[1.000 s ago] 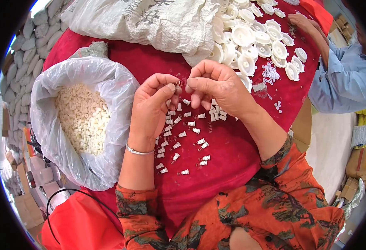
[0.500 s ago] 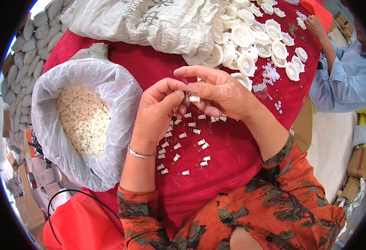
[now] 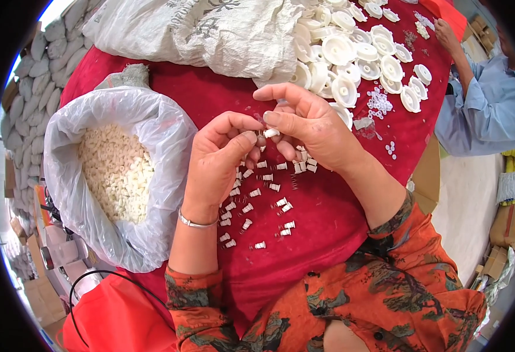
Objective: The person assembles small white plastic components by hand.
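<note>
My two hands meet over the red-covered table [image 3: 327,217]. Between the fingertips sits a small white plastic spool [image 3: 271,133], tilted, with my right hand [image 3: 322,132] closed on it by thumb and fingers. My left hand [image 3: 213,154] pinches at its left end, where a thin metal spring [image 3: 261,134] partly shows; the fingers hide most of it. Below the hands lie several white spools with springs [image 3: 247,207], scattered on the cloth. A loose spring [image 3: 294,181] is under my right hand.
At left stands a plastic-lined sack [image 3: 64,135] of small cream-coloured pieces [image 3: 116,176]. A white woven sack [image 3: 199,41] lies at the back, beside piled white round plastic parts [image 3: 339,50]. Small translucent rings [image 3: 379,102] lie at right, near a co-worker in a blue shirt [image 3: 486,114].
The white spool has tilted and shifted slightly up and left between my fingers. My right hand has risen a little; my left hand stays pinched at the spool's end.
</note>
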`<state>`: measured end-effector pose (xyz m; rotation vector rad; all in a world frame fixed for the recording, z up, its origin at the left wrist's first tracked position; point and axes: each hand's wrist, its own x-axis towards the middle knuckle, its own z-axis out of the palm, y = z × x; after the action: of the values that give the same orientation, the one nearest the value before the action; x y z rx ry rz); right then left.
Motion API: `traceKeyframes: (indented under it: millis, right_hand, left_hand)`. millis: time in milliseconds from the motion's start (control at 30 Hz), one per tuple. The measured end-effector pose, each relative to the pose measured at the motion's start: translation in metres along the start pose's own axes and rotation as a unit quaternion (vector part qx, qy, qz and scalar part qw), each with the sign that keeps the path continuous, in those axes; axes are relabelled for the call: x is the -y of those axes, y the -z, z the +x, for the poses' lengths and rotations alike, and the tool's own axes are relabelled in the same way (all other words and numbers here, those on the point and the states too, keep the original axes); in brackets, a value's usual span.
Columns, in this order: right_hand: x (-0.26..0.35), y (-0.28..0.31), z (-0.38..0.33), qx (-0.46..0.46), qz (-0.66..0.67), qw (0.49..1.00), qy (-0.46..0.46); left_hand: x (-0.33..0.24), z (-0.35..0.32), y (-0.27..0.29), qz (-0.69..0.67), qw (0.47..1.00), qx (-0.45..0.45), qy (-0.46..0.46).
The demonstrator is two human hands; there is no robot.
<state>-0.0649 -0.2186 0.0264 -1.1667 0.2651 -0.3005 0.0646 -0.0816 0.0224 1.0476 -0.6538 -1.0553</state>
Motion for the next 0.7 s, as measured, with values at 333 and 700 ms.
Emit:
traceKeyframes:
  millis: [333, 700]
  right_hand:
    - [-0.013, -0.006, -0.002, -0.073, -0.174, 0.971, 0.150]
    - [-0.019, -0.003, 0.004, 0.030, 0.093, 0.994, -0.039]
  left_hand:
    - [0.007, 0.000, -0.012, 0.110, 0.991, -0.071, -0.026]
    - [0.007, -0.005, -0.025, 0.069, 0.992, -0.064, -0.090]
